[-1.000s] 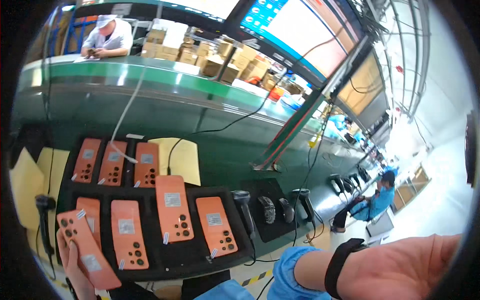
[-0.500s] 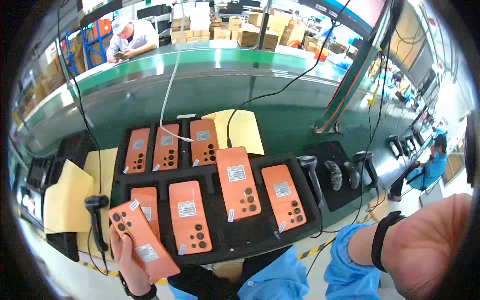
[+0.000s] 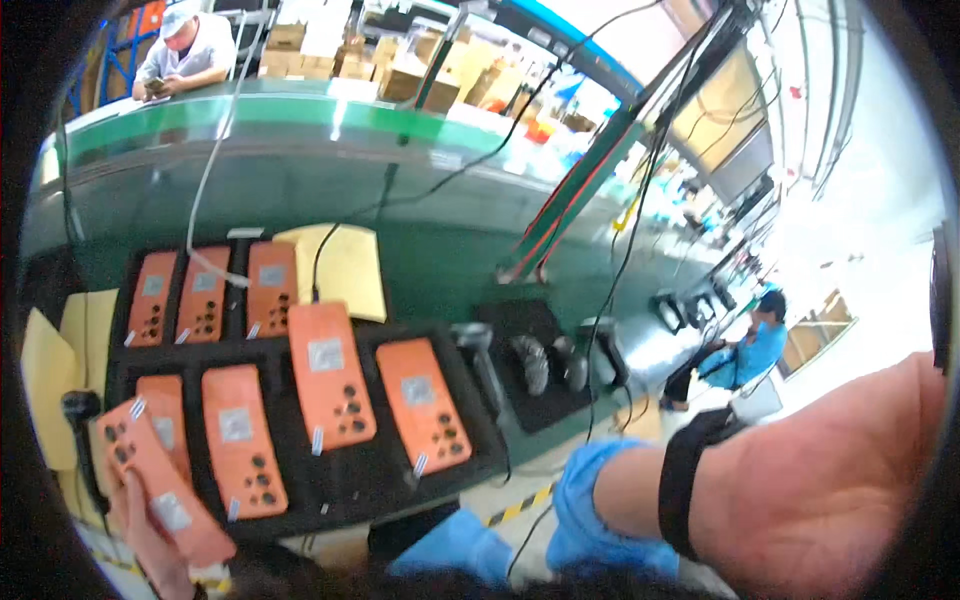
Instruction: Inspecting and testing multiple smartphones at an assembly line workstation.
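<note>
At the lower left, my left hand (image 3: 150, 540) grips an orange smartphone (image 3: 172, 510), its camera lenses and a white label facing up. It overlaps another orange phone (image 3: 165, 385) in the black foam tray (image 3: 320, 500). Several more orange phones sit in that tray, including one (image 3: 235, 425) in the front row and one (image 3: 425, 405) at its right end. A raised-looking orange phone (image 3: 330, 375) has a black cable at its top edge. My right hand (image 3: 830, 480) looms large at the right, wrist strapped in black; its fingers are out of sight.
Yellow paper sheets (image 3: 350, 265) lie behind and left of the tray. Handheld scanners (image 3: 480, 355) stand on the right, near a black mat (image 3: 520, 315). Cables hang across the green bench (image 3: 440, 240). A person (image 3: 185, 55) sits opposite; another (image 3: 745, 350) sits farther right.
The view has swung to the right, so bench and phones sit farther left in the picture. My right hand appears larger and closer. My left hand still holds the phone.
</note>
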The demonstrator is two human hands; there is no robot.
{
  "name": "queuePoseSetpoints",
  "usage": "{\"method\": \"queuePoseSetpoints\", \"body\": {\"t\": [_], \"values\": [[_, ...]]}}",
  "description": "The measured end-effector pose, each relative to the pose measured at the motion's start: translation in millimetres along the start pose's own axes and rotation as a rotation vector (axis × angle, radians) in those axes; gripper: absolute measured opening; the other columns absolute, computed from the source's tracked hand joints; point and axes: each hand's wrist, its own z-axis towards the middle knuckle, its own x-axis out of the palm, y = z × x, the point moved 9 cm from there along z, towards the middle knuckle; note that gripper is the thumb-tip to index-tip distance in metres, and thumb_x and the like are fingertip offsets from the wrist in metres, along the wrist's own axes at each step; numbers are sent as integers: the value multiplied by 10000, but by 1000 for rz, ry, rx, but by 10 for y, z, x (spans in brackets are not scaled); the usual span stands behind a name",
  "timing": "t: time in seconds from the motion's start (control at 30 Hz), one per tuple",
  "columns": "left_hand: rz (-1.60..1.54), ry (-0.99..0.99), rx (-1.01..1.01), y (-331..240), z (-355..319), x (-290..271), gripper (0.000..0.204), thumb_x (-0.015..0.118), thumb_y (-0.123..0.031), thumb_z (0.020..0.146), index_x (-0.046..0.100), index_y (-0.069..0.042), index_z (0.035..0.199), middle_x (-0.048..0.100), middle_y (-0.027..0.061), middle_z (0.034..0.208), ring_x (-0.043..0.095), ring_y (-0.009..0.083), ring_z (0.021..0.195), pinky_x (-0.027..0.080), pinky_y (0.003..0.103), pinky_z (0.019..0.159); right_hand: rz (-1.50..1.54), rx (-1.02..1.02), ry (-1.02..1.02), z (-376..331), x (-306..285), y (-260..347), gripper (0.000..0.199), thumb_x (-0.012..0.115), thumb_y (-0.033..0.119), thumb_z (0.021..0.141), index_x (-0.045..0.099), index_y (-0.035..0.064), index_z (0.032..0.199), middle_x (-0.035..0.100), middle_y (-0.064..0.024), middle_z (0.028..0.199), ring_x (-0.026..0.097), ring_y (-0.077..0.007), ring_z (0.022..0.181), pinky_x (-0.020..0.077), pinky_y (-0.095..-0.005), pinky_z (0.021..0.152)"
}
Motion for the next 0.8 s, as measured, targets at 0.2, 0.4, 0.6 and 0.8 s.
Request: {"method": "queuePoseSetpoints", "body": {"t": [0.2, 0.4, 0.6, 0.8], "values": [[-50, 102, 90, -393, -95, 663, 386, 497, -101, 1030, 425, -25, 1402, 566, 108, 1338, 614, 190, 1153, 508, 360, 982, 54, -30, -38, 326, -53, 20, 116, 720, 143, 828, 733, 113, 939, 638, -5, 829, 626, -155, 702, 503, -269, 605], [-49, -25, 17, -289, -18, 552, 405, 508, -185, 1051, 428, -15, 1410, 585, 101, 1288, 612, 161, 1128, 506, 310, 949, 96, 34, -2, 280, 45, -92, 120, 724, 143, 824, 733, 111, 940, 642, -9, 833, 629, -158, 704, 504, -269, 602], [229, 184, 216, -481, -141, 511, 438, 511, -157, 1030, 438, 21, 1422, 480, 136, 1446, 417, 252, 1386, 283, 377, 1179, 121, 59, -67, 452, -45, -191, 125, 728, 143, 821, 734, 110, 941, 645, -13, 837, 632, -161, 706, 506, -270, 600], [123, 100, -28, -56, -17, 733, 482, 500, -202, 1053, 392, -19, 1485, 507, 87, 1407, 488, 150, 1280, 367, 319, 1103, 99, 158, -8, 148, 1, -383, 130, 731, 143, 817, 734, 109, 942, 648, -17, 841, 635, -165, 708, 507, -271, 598]]}}
